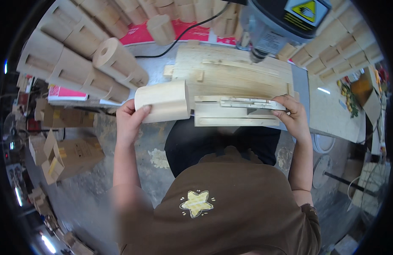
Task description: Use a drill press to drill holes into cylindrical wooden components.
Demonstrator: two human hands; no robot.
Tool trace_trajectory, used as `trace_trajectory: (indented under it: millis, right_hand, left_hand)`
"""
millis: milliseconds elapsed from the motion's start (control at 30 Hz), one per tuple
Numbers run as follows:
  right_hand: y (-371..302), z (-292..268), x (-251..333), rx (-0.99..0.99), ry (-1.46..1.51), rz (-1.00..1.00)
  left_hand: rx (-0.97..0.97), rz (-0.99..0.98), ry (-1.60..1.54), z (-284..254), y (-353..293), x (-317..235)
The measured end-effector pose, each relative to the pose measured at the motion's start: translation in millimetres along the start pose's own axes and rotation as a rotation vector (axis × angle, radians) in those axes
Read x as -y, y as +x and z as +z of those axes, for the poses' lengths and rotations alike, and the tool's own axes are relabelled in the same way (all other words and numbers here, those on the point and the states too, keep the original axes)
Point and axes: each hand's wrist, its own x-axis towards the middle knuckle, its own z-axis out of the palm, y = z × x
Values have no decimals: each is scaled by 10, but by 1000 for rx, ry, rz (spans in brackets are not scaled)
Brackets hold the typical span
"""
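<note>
A pale, smooth wooden block with rounded sides (165, 101) is in my left hand (133, 121), thumb on the near face and fingers around its left end. It sits just left of a wooden jig (234, 122) with rails and a slot, at the front edge of the bench. My right hand (293, 114) pinches the right end of a narrow, light-coloured flat bar (252, 103) between thumb and fingers. That bar lies along the top of the jig. What the bar is exactly, and whether it is fixed to the jig, cannot be made out.
A drill press head (275, 32) hangs over the back right of a wooden board (243, 78). Stacks of slotted wooden blocks (73, 66) stand left, behind and right. A black cable (179, 36) crosses the back. Cardboard boxes (73, 155) lie on the floor at left.
</note>
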Motion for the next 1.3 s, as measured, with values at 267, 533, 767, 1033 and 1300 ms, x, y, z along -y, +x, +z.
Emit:
trace_trajectory:
  millis: [267, 533, 767, 1033, 1300]
  right_hand:
    - [256, 393, 240, 36, 81, -175]
    - [104, 240, 107, 42, 162, -29]
    - [0, 120, 259, -10, 77, -23]
    - [-107, 65, 200, -9, 100, -67]
    - [-104, 176, 136, -17, 136, -60]
  left_hand:
    - [-157, -102, 11, 77, -167, -288]
    - [-66, -179, 50, 204, -178, -393]
    - [-17, -173, 113, 327, -129, -404]
    - [27, -188, 109, 458, -131, -357]
    - [271, -220, -81, 987, -115, -98]
